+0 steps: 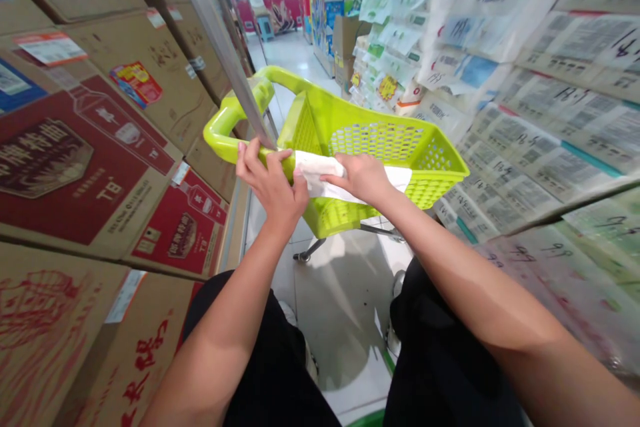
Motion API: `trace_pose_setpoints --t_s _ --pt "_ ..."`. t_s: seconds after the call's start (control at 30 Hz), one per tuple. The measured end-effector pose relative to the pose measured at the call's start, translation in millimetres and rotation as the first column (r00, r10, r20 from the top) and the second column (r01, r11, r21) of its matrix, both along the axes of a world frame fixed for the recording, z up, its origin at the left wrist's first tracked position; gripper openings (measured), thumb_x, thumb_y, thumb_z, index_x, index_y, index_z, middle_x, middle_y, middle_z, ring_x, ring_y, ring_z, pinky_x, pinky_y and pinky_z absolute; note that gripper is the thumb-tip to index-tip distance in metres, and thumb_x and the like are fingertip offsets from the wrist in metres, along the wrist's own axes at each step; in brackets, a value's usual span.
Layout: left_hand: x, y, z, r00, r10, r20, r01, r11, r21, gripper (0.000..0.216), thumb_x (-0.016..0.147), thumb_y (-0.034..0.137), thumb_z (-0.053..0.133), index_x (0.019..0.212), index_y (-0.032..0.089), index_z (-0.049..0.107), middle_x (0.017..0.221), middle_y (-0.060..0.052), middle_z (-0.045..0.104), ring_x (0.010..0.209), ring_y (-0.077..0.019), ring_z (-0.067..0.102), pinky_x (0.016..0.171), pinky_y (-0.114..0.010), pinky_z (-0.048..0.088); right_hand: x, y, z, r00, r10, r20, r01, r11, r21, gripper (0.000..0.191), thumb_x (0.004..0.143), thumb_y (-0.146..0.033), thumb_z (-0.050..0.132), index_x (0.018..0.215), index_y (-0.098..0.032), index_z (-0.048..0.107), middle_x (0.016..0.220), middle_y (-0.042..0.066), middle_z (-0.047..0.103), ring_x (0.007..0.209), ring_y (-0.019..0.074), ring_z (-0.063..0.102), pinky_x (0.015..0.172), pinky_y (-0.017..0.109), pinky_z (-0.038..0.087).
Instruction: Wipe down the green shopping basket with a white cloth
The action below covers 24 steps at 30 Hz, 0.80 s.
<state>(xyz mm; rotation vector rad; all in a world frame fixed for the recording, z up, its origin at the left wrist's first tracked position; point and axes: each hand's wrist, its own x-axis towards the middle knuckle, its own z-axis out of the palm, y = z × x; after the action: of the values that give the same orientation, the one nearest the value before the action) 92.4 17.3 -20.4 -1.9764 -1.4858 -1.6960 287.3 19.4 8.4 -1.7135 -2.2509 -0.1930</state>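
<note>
Both hands (315, 183) at cart rim (440, 150); aisle narrow.

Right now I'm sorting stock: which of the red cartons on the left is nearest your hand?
The smaller red carton, below and beside the left hand; the bigger one sits farther left.

One cart (360, 140); one cloth (320, 170); two hands (273, 180)

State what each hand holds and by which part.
Left hand grips the green cart by its near rim. Right hand presses a white cloth flat on that rim, holding its middle.
</note>
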Motion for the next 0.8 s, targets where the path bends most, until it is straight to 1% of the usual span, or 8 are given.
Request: trace_pose_setpoints --t_s 0.07,0.2,0.27,0.37,0.47,0.53,0.63,0.8 --pt "-2 1 0.7 1.0 -0.017 0.005 0.017 0.999 -0.033 0.042 0.091 0.054 0.057 0.116 0.021 0.063 0.163 -0.016 0.034 0.162 -0.0371 0.008 0.132 -0.058 0.007 15 -1 -2.7 1.0 -0.023 0.012 0.023 0.999 -0.023 0.067 0.097 -0.078 0.042 0.115 -0.02 0.071 0.102 0.014 0.078 0.094 0.0301 0.07 0.074 0.031 0.038" --pt "-3 3 1.3 0.999 -0.023 0.027 0.025 0.996 -0.083 0.04 0.087 0.052 0.062 0.114 0.022 0.061 0.165 -0.014 0.032 0.162 -0.0381 0.005 0.132 -0.061 0.008 54 -3 -6.5 0.993 -0.101 0.059 0.108 0.985 -0.137 0.068 0.093 -0.082 0.047 0.107 -0.02 0.073 0.098 0.014 0.078 0.09 0.03 0.07 0.071 0.03 0.038" --pt "-3 5 0.8 0.999 -0.017 0.031 0.02 0.997 -0.077 0.039 0.087 0.051 0.062 0.114 0.023 0.061 0.164 -0.014 0.033 0.162 -0.0375 0.005 0.132 -0.061 0.007 77 -5 -7.7 0.985 -0.148 0.086 0.162 0.969 -0.185 0.07 0.088 -0.084 0.05 0.106 -0.021 0.074 0.1 0.014 0.078 0.09 0.0309 0.07 0.069 0.031 0.039" --pt "-3 7 -0.6 0.999 0.004 0.036 -0.002 0.999 -0.045 0.038 0.087 0.049 0.061 0.114 0.023 0.062 0.162 -0.014 0.036 0.162 -0.0361 0.007 0.133 -0.059 0.005 111 -9 -8.4 0.973 -0.198 0.121 0.223 0.943 -0.249 0.076 0.085 -0.089 0.048 0.105 -0.021 0.076 0.101 0.015 0.078 0.091 0.0328 0.071 0.068 0.032 0.039" --pt "-2 7 -1.8 0.999 0.005 0.039 -0.004 1.0 -0.025 0.038 0.087 0.048 0.061 0.115 0.022 0.062 0.162 -0.015 0.035 0.162 -0.036 0.007 0.133 -0.058 0.005 131 -14 -7.7 0.965 -0.226 0.133 0.256 0.924 -0.285 0.081 0.084 -0.091 0.045 0.107 -0.021 0.077 0.102 0.016 0.078 0.093 0.0343 0.072 0.068 0.033 0.04" --pt "2 7 -2.0 0.999 -0.012 0.051 0.014 1.0 -0.025 0.039 0.087 0.049 0.062 0.114 0.022 0.061 0.164 -0.016 0.033 0.162 -0.0371 0.005 0.132 -0.059 0.005 136 -17 -6.9 0.963 -0.231 0.138 0.262 0.922 -0.285 0.081 0.085 -0.09 0.044 0.109 -0.02 0.077 0.104 0.016 0.078 0.094 0.0344 0.072 0.069 0.033 0.041" --pt "9 6 -0.8 0.997 0.001 0.078 0.0 1.0 -0.019 0.039 0.087 0.051 0.06 0.113 0.021 0.058 0.166 -0.017 0.028 0.163 -0.0378 0.002 0.132 -0.06 0.004 129 -18 -5.3 0.968 -0.2 0.153 0.236 0.931 -0.278 0.076 0.088 -0.086 0.046 0.107 -0.019 0.077 0.104 0.017 0.078 0.094 0.0338 0.072 0.072 0.033 0.043" --pt "19 2 0.9 0.995 0.064 0.079 -0.065 0.998 0.005 0.037 0.089 0.05 0.058 0.112 0.021 0.055 0.164 -0.019 0.03 0.163 -0.036 0.004 0.132 -0.059 0.003 89 -17 -2.3 0.981 -0.129 0.144 0.161 0.959 -0.234 0.071 0.094 -0.08 0.044 0.112 -0.019 0.076 0.104 0.018 0.078 0.096 0.0337 0.072 0.075 0.034 0.043"
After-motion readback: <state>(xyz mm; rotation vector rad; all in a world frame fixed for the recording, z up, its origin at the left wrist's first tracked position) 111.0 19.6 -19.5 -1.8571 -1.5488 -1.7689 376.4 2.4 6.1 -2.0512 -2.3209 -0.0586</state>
